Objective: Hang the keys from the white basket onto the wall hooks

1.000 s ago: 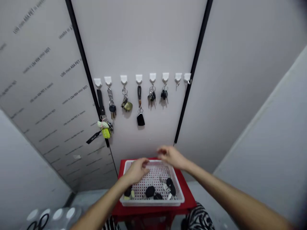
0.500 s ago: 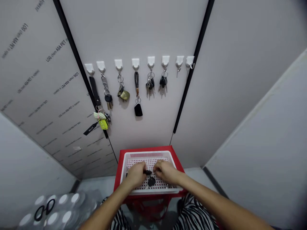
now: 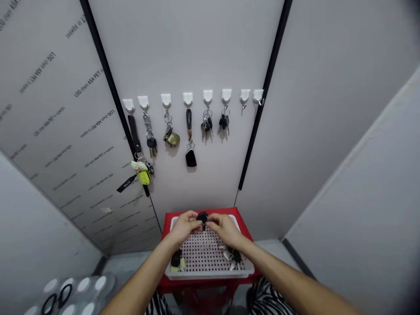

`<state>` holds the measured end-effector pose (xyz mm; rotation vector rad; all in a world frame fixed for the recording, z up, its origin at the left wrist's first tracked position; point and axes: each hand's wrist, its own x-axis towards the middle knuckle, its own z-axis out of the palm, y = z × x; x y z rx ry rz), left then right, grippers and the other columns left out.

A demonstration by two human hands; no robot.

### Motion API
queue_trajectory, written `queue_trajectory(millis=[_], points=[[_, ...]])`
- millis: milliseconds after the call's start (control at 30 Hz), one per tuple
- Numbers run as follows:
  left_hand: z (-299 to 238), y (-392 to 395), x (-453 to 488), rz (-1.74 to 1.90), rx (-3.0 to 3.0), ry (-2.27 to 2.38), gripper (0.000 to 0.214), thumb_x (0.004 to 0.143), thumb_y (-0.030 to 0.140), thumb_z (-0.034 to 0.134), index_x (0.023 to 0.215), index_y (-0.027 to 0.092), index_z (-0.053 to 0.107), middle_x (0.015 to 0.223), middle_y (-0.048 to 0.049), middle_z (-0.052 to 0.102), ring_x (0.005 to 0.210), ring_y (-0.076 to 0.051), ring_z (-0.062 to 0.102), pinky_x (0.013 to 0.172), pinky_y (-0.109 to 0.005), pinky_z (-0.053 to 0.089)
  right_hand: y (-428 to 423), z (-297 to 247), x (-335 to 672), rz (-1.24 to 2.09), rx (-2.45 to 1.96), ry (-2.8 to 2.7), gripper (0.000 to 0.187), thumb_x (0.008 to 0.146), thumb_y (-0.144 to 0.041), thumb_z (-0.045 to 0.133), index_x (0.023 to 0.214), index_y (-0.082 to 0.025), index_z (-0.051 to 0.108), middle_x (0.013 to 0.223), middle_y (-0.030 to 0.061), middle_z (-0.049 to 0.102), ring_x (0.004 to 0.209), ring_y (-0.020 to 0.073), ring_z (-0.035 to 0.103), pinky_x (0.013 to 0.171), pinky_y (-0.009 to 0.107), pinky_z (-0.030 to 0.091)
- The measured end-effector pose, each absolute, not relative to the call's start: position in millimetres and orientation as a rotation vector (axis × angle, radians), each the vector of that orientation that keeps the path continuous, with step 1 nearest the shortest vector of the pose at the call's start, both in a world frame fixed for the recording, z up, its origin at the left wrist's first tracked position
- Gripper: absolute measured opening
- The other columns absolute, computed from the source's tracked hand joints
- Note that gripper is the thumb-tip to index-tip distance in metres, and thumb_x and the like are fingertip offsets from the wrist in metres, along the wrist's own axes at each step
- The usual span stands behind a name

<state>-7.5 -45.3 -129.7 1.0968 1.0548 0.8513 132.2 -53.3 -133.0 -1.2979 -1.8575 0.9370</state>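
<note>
Six key sets [image 3: 206,125] are already hanging, one each on six of eight hooks [image 3: 188,99]; the two rightmost hooks are bearing none. One black fob [image 3: 202,217] is remaining unhung: we are pinching it between the fingertips of our left hand [image 3: 187,225] and right hand [image 3: 225,227], above the far end of the one basket [image 3: 210,274]. Two clusters of keys, a left cluster [image 3: 176,260] and a right cluster [image 3: 236,256], are lying inside; we cannot tell how many sets they are making.
</note>
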Motion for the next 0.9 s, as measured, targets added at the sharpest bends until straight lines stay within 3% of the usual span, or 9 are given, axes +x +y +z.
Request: queue_trajectory(millis=[233, 500, 900], points=[[-110.5, -38.8, -7.4, 0.925, 1.046, 1.038, 0.02, 0.053, 0.02, 0.054, 0.067, 0.014, 0.041, 0.051, 0.0042, 0.05, 0.046, -0.005, 0.047, 0.045, -0.016, 0.033, -40.4, -111.3, 142.2, 0.899, -1.287, -1.717, 0.021, 0.065, -0.028, 0.041, 0.061, -0.013, 0.053, 0.053, -0.0009, 0.05, 0.049, 0.0075, 0.043, 0.049, 0.019, 0.034], [-79.0, -32.9, 1.7, 0.959, 1.205, 1.039, 0.011, 0.059, 0.014, 0.047, 0.066, 0.015, 0.038, 0.046, 0.0072, 0.046, 0.044, -0.005, 0.047, 0.045, -0.016, 0.032, -28.7, -59.3, 156.2, 0.952, -1.212, -1.563, 0.02, 0.063, -0.031, 0.043, 0.061, -0.012, 0.049, 0.044, -0.0041, 0.041, 0.041, 0.0054, 0.037, 0.044, 0.019, 0.033], [44.7, -0.7, 53.0, 1.17, 1.755, 1.035, 0.011, 0.062, 0.009, 0.04, 0.072, 0.014, 0.041, 0.056, 0.0004, 0.053, 0.045, -0.005, 0.047, 0.046, -0.017, 0.035, 8.6, 83.2, 177.5, 0.614, -1.041, -1.378, 0.012, 0.06, -0.023, 0.048, 0.06, -0.011, 0.051, 0.042, -0.0045, 0.044, 0.037, 0.0036, 0.04, 0.039, 0.017, 0.037]])
